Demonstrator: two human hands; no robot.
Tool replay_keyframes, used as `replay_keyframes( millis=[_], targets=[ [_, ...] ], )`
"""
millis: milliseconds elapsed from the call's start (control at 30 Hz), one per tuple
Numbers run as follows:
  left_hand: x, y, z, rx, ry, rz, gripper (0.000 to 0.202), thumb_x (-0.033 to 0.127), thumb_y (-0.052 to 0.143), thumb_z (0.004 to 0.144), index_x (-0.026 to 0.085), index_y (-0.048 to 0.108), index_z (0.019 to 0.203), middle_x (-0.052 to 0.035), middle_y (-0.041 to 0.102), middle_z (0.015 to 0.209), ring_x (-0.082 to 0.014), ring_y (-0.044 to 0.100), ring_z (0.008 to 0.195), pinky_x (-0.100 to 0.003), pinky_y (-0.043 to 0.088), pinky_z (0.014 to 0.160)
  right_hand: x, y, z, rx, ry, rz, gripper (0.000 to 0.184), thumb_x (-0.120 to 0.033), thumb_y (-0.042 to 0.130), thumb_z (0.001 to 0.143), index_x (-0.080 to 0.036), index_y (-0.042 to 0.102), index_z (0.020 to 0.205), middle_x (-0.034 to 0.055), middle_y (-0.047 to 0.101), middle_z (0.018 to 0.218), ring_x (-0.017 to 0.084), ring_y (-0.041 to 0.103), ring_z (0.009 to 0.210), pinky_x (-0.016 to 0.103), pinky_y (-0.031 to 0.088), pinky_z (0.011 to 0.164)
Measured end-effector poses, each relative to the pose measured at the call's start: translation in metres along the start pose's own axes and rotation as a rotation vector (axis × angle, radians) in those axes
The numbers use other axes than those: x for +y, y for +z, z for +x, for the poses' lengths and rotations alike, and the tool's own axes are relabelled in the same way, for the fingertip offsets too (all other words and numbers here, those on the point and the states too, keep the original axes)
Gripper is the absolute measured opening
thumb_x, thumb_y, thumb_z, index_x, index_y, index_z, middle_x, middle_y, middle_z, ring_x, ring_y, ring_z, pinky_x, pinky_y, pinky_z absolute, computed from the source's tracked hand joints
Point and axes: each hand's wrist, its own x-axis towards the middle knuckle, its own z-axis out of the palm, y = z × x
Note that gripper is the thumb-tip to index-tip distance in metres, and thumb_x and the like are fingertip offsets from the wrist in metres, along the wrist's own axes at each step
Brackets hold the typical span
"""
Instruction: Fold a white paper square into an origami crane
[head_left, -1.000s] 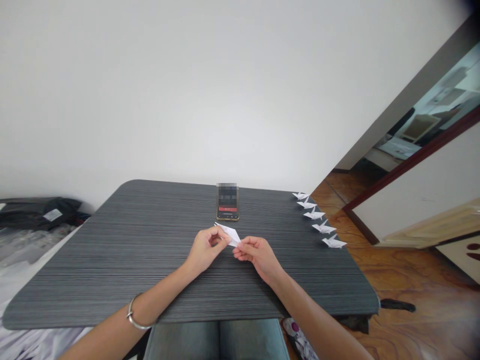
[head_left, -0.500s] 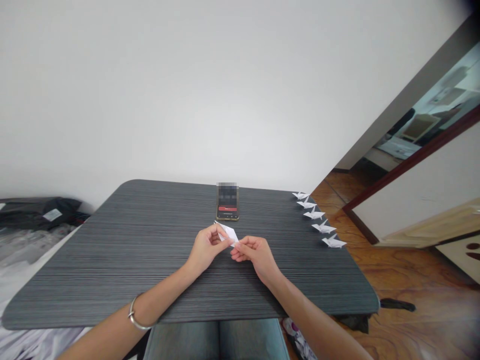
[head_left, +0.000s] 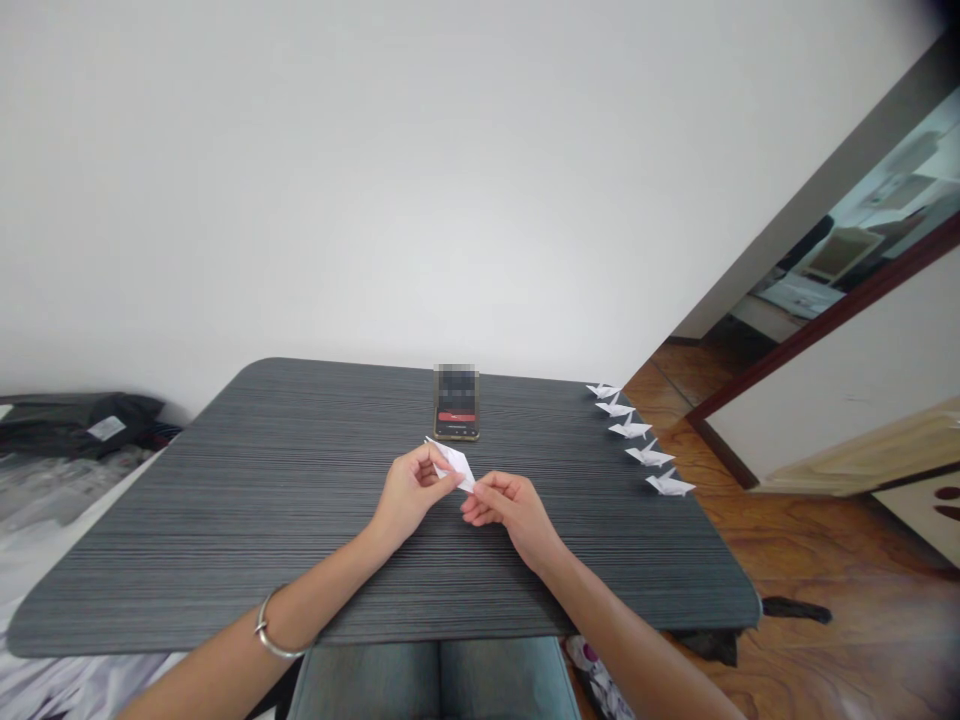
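Folded paper (head_left: 460, 466): likely light, crushable, best edge-held. Left hand (head_left: 407, 495) pinches its left side; right hand (head_left: 517, 512), apparently, its near tip.

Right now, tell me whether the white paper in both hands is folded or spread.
Folded: the white paper shows a narrow, pointed outline with angular edges, pinched by the left hand and right hand.

The head camera looks forward and down across the table (head_left: 247, 520) toward the wall (head_left: 420, 180).

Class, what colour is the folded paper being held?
The folded paper is white; the head view shows it best.
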Motion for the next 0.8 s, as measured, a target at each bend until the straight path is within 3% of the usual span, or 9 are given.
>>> replay_keyframes(
  millis=[233,567,800],
  targets=[
    [-0.0027,0.0006,-0.0011,-0.023,0.023,0.028,0.02,0.017,0.068,0.061,0.014,0.048,0.063,0.0012,0.058,0.066,-0.0104,0.056,0.063,-0.021,0.043,0.059,0.0,-0.0049,0.0019,-0.035,0.108,0.085,0.018,-0.028,0.068,0.064,-0.011,0.062,0.063,0.0035,0.067,0.059,0.007,0.06,0.049,0.014,0.047,0.048],
    [0.0,0.0018,-0.0004,0.004,-0.004,0.0,0.022,0.017,0.069,0.059,0.014,0.047,0.06,0.0024,0.057,0.062,-0.0087,0.054,0.058,-0.02,0.04,0.055,0.002,0.0,0.0014,0.073,-0.019,-0.014,0.02,-0.029,0.071,0.06,-0.012,0.061,0.063,0.0031,0.067,0.055,0.011,0.061,0.047,0.02,0.048,0.047],
    [0.0008,-0.001,0.0018,0.052,0.003,-0.008,0.022,0.018,0.069,0.059,0.014,0.048,0.062,0.0019,0.057,0.063,-0.0096,0.054,0.06,-0.021,0.042,0.058,0.0012,-0.0001,0.0,0.022,-0.05,-0.023,0.026,-0.027,0.072,0.059,-0.013,0.06,0.077,0.0041,0.069,0.065,0.014,0.064,0.057,0.024,0.051,0.055]
  ],
)
